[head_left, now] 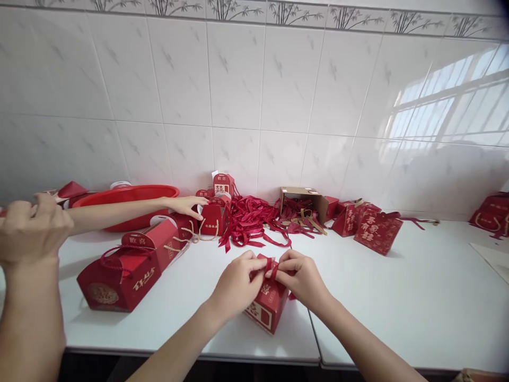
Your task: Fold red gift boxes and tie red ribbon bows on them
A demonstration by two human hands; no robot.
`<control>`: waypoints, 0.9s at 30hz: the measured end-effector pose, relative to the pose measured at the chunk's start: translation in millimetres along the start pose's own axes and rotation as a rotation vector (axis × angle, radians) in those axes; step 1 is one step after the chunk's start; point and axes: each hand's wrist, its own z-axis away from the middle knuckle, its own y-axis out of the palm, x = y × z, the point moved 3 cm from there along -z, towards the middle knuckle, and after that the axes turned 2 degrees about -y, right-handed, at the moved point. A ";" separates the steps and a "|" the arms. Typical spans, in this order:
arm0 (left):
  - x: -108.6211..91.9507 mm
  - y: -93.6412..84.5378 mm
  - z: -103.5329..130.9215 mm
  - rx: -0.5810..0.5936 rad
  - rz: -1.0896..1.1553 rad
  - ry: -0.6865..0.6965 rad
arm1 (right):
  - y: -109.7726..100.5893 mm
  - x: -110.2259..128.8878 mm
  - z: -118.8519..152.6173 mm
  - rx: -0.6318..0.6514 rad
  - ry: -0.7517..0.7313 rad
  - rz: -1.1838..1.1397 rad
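Fingers of the left hand and right hand are pinched at lower centre. At left, a faceted red card box reads 百年好合 in gold; smaller, beneath the hands, another red box shows a partly covered 囍 panel, with flat red ribbon clamped in the fingers.

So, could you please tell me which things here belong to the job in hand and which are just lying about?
In the job:
Red box between the hands
Red ribbon at its top, held by the left hand and right hand
Ribbon pile, probably supply

Apparently just lying about:
Red basin, left
Rope-handled box, left foreground
Patterned box, right
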 end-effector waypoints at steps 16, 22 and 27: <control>9.7 12.7 8.7 -0.146 -0.209 0.344 | 3.5 -6.4 -6.9 0.129 0.210 -0.090; 14.0 4.8 0.5 -0.051 -0.078 0.473 | 0.3 -10.9 -20.9 0.381 0.235 -0.113; 15.0 0.1 -10.7 0.060 0.037 0.458 | -0.8 -13.1 -26.2 0.518 0.193 -0.090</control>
